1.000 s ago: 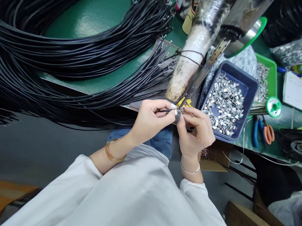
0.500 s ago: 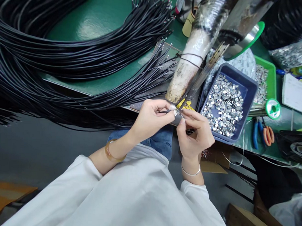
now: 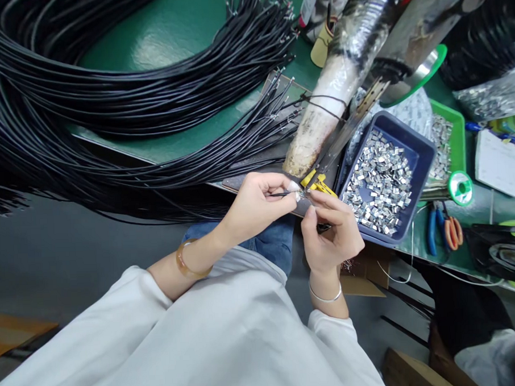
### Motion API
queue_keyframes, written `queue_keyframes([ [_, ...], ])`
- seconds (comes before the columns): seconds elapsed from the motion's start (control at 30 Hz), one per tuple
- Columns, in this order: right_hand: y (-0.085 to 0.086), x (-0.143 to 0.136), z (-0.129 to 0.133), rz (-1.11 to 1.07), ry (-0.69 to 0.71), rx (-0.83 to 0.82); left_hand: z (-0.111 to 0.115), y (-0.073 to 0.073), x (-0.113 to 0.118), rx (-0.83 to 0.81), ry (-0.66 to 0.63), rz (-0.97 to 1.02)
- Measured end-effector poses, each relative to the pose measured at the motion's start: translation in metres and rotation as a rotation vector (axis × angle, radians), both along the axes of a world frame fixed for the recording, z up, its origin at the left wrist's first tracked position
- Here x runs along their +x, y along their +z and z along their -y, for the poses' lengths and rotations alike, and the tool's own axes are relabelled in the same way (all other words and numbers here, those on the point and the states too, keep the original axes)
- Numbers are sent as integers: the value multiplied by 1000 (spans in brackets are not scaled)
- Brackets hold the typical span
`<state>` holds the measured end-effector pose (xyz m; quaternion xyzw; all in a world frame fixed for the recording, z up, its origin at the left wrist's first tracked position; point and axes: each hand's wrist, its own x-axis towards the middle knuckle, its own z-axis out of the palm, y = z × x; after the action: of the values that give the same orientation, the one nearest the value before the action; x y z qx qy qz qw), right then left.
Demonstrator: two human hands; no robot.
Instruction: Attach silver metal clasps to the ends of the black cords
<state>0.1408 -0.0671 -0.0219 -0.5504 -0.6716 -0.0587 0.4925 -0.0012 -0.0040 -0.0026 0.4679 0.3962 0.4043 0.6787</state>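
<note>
My left hand (image 3: pixel 262 203) pinches a black cable (image 3: pixel 278 194) close to its end, between thumb and fingertips. A white covering shows on a fingertip. My right hand (image 3: pixel 334 232) is closed just to the right, its thumb and forefinger at the cable's tip. Something small and silvery shows between the two hands, too tiny to tell whether it is a metal part or bare wire. Behind the fingertips is a yellow tool part (image 3: pixel 322 185). To the left, many black cables (image 3: pixel 188 168) lie bundled, their stripped ends toward the hands.
Beside my right hand stands a blue tray (image 3: pixel 426 146) of small metal clips (image 3: pixel 383 182). A green tray (image 3: pixel 459 141) sits behind it. Blue- and orange-handled pliers (image 3: pixel 442 230) lie farther right. A plastic-wrapped tube (image 3: pixel 318 122) slants down toward the hands.
Both hands stay almost in place, with slight finger movement at the cable end. The trays and pliers at the right appear shifted a little left in view.
</note>
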Motion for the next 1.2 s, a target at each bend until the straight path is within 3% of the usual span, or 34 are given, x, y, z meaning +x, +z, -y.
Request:
queue_keyframes([
  [0.2, 2, 2, 0, 3, -17, -18, 0, 1, -5, -1, -64, 4],
  [0.53, 5, 0, -4, 53, -41, 15, 0, 2, 2, 137, 32, 3],
  [0.83, 3, 2, 0, 51, 13, 26, 1, -2, -1, 28, -28, 0],
  [1.2, 9, -1, -3, 90, -33, 43, 2, -3, 4, 39, 46, 51],
])
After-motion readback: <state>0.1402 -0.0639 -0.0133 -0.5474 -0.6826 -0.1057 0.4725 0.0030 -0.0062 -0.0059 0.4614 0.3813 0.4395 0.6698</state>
